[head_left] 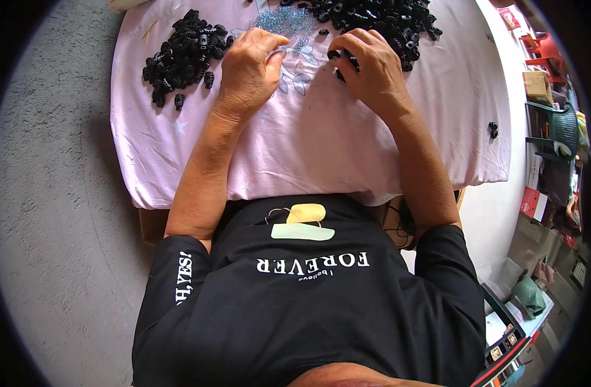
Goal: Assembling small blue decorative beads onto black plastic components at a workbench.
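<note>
My left hand (250, 68) is closed in a pinch over the pink cloth, beside the left pile of black clips (189, 55). What its fingertips hold, if anything, is too small to make out. Opposite it, my right hand (376, 71) is closed around small black clips (353, 62), one of them at the thumb and index fingertips. They look like mini hair claw clips with toothed edges. Just beyond and between the hands lies a heap of tiny, shiny, pale blue pieces (286, 22). A larger pile of black clips (386, 22) spreads past my right hand.
A pink patterned cloth (308, 155) covers the table. Two loose black clips (493, 130) lie near its right edge. Off to the right stand a red chair (546, 57), a green chair (557, 129) and boxes. Grey floor (57, 193) runs along the left.
</note>
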The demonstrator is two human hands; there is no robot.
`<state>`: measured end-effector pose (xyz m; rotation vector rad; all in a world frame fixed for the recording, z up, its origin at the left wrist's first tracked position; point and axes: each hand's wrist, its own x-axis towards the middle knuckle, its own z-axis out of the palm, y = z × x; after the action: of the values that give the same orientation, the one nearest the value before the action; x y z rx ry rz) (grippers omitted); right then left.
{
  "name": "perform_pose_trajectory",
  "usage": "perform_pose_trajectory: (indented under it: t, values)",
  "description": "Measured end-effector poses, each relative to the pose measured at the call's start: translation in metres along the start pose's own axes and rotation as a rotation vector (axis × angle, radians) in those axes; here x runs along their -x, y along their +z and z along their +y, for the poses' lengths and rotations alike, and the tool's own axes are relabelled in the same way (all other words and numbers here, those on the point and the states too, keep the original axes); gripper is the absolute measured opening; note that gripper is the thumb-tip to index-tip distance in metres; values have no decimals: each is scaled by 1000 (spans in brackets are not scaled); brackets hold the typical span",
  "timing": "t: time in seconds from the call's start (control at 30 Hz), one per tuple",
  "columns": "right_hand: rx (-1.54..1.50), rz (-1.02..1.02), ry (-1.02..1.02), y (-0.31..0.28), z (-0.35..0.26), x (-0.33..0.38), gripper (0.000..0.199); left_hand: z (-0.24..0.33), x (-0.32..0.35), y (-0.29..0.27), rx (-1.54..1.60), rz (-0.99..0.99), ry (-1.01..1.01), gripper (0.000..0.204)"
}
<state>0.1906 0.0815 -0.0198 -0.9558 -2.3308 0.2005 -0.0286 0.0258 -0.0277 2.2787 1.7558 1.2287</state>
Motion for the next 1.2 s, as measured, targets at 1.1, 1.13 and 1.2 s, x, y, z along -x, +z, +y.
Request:
perform_pose_trajectory:
  t: [1.1, 1.13, 1.2]
  values:
    - [-1380, -228, 453, 0, -15, 0, 23, 17, 3, -6, 463, -138, -261, 8]
    - [-1380, -227, 454, 1, -13, 0, 23, 18, 3, -5, 513, -144, -245, 10]
    - [-1266, -183, 409, 2, -10, 1, 22, 19, 3, -7, 554, -160, -245, 11]
